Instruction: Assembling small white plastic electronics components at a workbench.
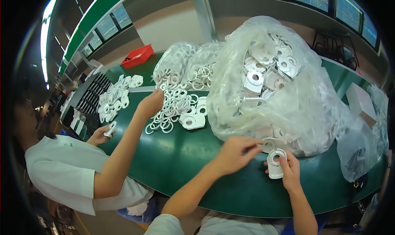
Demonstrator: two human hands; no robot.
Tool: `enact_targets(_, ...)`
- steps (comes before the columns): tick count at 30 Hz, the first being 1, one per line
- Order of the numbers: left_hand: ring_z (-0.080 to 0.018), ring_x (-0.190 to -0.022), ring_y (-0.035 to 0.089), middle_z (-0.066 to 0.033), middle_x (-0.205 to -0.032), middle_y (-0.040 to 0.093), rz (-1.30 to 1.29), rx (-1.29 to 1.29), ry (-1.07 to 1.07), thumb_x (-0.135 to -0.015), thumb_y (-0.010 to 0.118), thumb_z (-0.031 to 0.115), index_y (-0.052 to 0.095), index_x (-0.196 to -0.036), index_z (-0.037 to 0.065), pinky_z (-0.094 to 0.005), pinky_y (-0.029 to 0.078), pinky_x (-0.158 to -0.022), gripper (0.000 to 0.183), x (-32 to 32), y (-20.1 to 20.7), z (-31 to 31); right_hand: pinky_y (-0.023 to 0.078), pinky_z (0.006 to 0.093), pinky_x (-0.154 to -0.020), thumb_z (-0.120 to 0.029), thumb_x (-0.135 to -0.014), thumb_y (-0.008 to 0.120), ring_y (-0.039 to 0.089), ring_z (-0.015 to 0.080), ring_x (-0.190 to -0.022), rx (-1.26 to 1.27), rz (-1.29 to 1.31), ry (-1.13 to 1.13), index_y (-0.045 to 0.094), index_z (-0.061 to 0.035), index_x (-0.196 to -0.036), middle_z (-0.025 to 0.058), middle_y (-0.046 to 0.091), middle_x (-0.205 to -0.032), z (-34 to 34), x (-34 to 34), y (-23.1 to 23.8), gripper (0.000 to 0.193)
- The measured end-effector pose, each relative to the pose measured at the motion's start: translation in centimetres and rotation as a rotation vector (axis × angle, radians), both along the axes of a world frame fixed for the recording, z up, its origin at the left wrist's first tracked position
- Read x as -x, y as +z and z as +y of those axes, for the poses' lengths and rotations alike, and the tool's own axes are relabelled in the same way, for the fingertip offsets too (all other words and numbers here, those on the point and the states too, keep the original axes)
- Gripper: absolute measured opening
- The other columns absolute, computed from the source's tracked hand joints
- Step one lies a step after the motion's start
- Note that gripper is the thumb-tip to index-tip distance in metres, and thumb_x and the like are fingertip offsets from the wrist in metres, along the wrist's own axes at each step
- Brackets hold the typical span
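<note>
My right hand (289, 169) is closed around a white plastic housing (275, 171), a flat piece with a rounded top and a round hole, held just above the green table (181, 169). To its left, my left hand (238, 153) is in the air with thumb and forefinger apart, and I see nothing between them. Its fingertips come close to another pale housing (269, 144) at the lower edge of a large clear plastic bag (230, 107). Many white housings (253, 81) fill that bag.
A co-worker at the left holds a white part (110, 129) and reaches over a pile of white rings (175, 105). Behind stand smaller bags of rings (175, 64) and a red bin (138, 56). More parts (111, 101) lie far left; a white box (361, 103) stands right.
</note>
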State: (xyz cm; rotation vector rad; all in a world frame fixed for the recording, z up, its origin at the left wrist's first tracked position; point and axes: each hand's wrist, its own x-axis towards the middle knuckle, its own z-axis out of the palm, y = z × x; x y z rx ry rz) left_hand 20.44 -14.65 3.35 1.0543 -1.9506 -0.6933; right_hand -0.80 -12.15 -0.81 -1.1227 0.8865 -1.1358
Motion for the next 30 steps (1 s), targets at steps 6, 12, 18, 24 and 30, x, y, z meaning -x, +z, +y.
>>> enact_targets(6,-0.0288,-0.068,0.065,-0.0151,-0.072,0.065,-0.227,0.135,0.758,-0.081,0.060,0.019,0.071,-0.084,0.007,-0.0387,0.049,-0.061,0.016,-10.2,2.1,-8.4,0.056,0.0326,-0.061,-0.017,-0.094,0.044,0.067,0.0225,-0.074,-0.030,-0.015,0.018,0.052,0.0034,-0.105,0.0165,0.064,-0.090,-0.5,0.5,-0.5,0.024)
enact_targets(12,-0.0335,-0.085,0.064,-0.0186,-0.088,0.066,-0.862,-0.004,0.873,-0.074,0.061,0.014,0.067,-0.082,0.000,-0.0435,0.052,-0.072,0.017,-16.3,-1.5,-15.9,0.055,0.0299,-0.064,-0.014,-0.095,0.042,0.066,0.0194,-0.075,-0.053,-0.039,0.064,0.053,0.0032,-0.107,0.0152,0.065,-0.091,-0.5,0.3,-0.5,0.023)
enact_targets(18,-0.0320,-0.080,0.065,-0.0155,-0.081,0.068,-0.884,-0.230,0.628,-0.065,0.071,0.020,0.069,-0.076,0.006,-0.0423,0.052,-0.073,0.018,-17.4,-2.2,-17.1,0.053,0.0300,-0.060,-0.016,-0.094,0.042,0.066,0.0214,-0.068,-0.017,0.022,0.071,0.053,0.0033,-0.103,0.0178,0.065,-0.086,-0.5,0.3,-0.1,0.023)
enact_targets(24,-0.0326,-0.075,0.065,-0.0155,-0.073,0.067,-0.650,-0.089,0.767,-0.065,0.068,0.019,0.069,-0.074,0.005,-0.0402,0.052,-0.069,0.017,-18.3,-1.9,-17.1,0.053,0.0308,-0.061,-0.019,-0.096,0.041,0.065,0.0224,-0.067,-0.057,-0.015,0.077,0.052,0.0034,-0.107,0.0183,0.065,-0.088,-0.9,1.1,-0.5,0.028)
enact_targets(30,-0.0170,-0.060,0.063,-0.0098,-0.067,0.066,0.159,-0.049,0.917,-0.072,0.064,0.015,0.066,-0.081,-0.003,-0.0287,0.048,-0.058,0.020,-24.7,-0.9,-16.7,0.055,0.0332,-0.060,-0.027,-0.098,0.040,0.066,0.0255,-0.070,-0.133,-0.157,0.098,0.051,0.0032,-0.112,0.0191,0.064,-0.090,-1.2,1.1,-0.2,0.035)
